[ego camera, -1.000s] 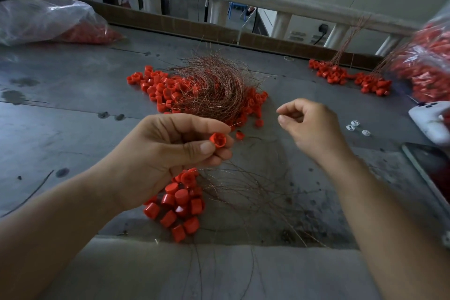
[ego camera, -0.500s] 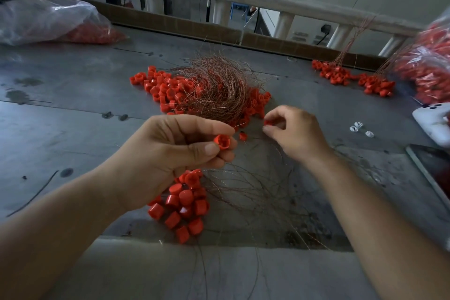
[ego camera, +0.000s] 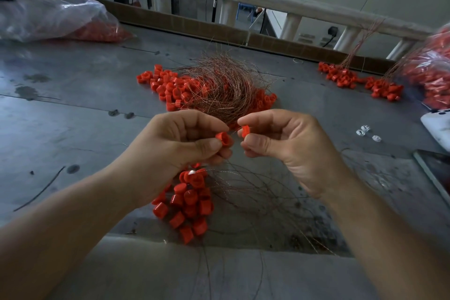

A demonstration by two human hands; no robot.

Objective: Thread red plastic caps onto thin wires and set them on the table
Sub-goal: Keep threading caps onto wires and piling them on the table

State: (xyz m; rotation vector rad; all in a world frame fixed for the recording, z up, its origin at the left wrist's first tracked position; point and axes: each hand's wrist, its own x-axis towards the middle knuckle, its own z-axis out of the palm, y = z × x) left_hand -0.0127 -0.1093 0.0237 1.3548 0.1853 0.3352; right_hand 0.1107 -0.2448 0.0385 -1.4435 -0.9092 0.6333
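The right hand [ego camera: 287, 151] has returned pinching a fresh cap [ego camera: 246, 130], now above the table [ego camera: 73, 117] just beside the first cap [ego camera: 224, 139] pinched by the left hand [ego camera: 180, 153], so threading onto the wires [ego camera: 253, 186] looks next.

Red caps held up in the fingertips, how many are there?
2. One red cap is pinched by the left hand; a second red cap is pinched by the right hand. More could be hidden in the palms.
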